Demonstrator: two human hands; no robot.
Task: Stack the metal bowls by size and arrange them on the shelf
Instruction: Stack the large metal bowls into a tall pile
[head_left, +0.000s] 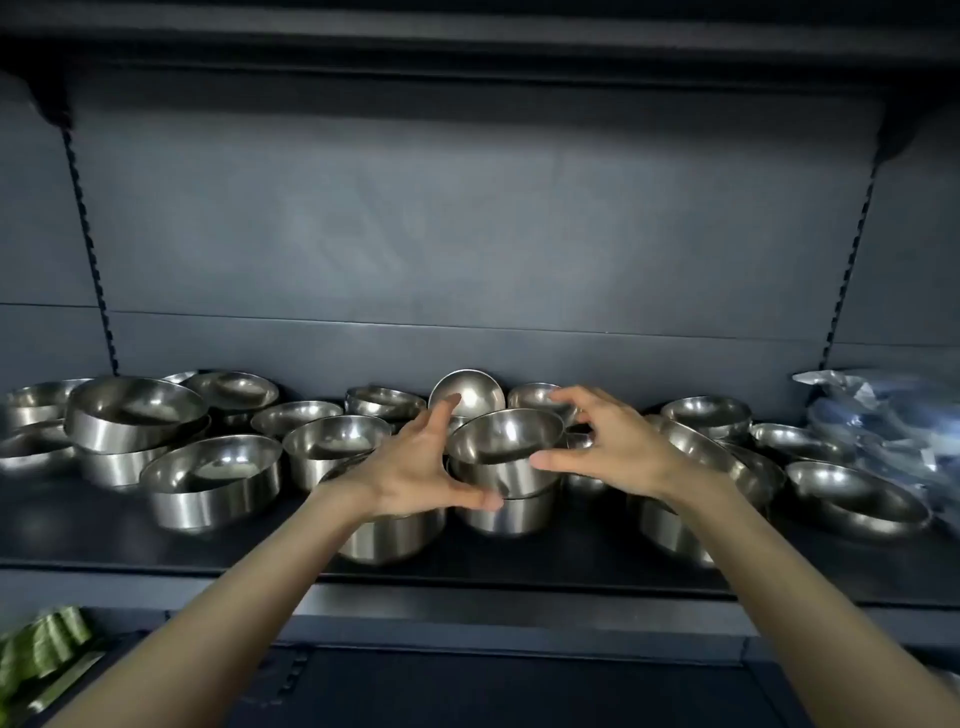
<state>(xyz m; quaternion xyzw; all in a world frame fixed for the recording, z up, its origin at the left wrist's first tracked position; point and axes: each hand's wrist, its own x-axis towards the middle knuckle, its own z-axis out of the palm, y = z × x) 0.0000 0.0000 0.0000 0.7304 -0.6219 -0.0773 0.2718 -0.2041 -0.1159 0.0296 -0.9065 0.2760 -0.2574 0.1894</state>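
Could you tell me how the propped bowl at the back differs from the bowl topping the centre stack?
The small metal bowl propped at the back stands on edge, opening facing forward; the round metal bowl topping the centre stack sits nested, opening up. The propped one looks smaller, shallower. Both are shiny metal.

Dim, bluish light, soft glare on the metal bowls (504, 441), blurred, bowed wide-angle edges.
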